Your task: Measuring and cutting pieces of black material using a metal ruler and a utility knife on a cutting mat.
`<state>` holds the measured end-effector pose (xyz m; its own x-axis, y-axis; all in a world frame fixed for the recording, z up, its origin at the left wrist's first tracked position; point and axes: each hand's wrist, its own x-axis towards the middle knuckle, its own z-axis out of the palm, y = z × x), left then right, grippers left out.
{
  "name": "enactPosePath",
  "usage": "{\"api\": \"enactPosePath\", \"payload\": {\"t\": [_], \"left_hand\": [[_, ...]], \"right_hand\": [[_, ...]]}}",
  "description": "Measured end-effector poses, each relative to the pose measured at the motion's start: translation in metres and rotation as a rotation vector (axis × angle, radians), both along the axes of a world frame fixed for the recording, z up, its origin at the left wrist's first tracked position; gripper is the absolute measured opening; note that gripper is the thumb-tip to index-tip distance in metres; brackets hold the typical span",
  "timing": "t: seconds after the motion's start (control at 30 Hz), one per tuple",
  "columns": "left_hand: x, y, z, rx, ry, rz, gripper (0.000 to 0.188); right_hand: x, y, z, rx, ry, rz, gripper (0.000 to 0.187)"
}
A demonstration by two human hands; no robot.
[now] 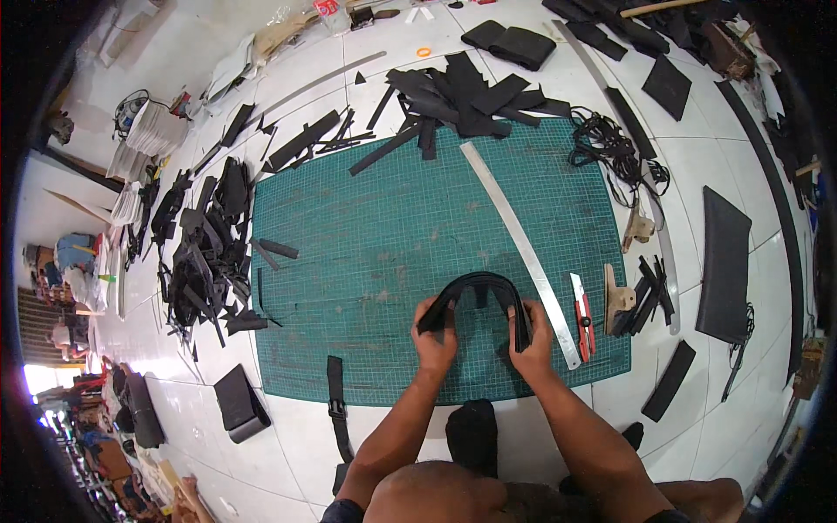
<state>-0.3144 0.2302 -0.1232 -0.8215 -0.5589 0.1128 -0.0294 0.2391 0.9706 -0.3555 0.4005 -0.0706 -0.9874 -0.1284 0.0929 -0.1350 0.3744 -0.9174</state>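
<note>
Both hands closed on one bent black strap (pixel 482 281), arched between them over the green cutting mat (pixel 384 218): left hand (pixel 434 336) clamps its left end, fingers curled around the material; right hand (pixel 530 338) pinches the right end, folded downward. Just right of the right hand: long metal ruler (pixel 523 248) lying diagonally on the mat; beyond it, red utility knife (pixel 582 315), then a wooden tool (pixel 617 298). Far side of the mat from the hands: pile of black cut strips (pixel 462 96). Left of the left hand, off the mat: heap of black scraps (pixel 205 253). Near side, below the left hand: buckled black strap (pixel 336 397) across the mat's edge.
</note>
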Motion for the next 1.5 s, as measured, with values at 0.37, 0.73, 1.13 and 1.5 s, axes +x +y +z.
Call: {"api": "enactPosePath", "payload": {"t": [0.37, 0.73, 1.13, 1.5], "left_hand": [[0.000, 0.005, 0.015, -0.388, 0.043, -0.040, 0.037], [0.000, 0.016, 0.005, -0.331, 0.003, -0.044, 0.023], [-0.001, 0.011, 0.005, -0.332, 0.110, -0.011, 0.031], [0.003, 0.000, -0.002, -0.256, -0.016, 0.002, 0.031]], "right_hand": [[0.000, 0.001, -0.012, 0.165, 0.053, 0.013, 0.030], [0.013, -0.015, -0.012, 0.202, 0.045, 0.063, 0.044], [0.004, -0.010, -0.007, 0.165, 0.071, 0.063, 0.032], [0.003, -0.015, -0.006, 0.094, 0.068, 0.053, 0.028]]}}
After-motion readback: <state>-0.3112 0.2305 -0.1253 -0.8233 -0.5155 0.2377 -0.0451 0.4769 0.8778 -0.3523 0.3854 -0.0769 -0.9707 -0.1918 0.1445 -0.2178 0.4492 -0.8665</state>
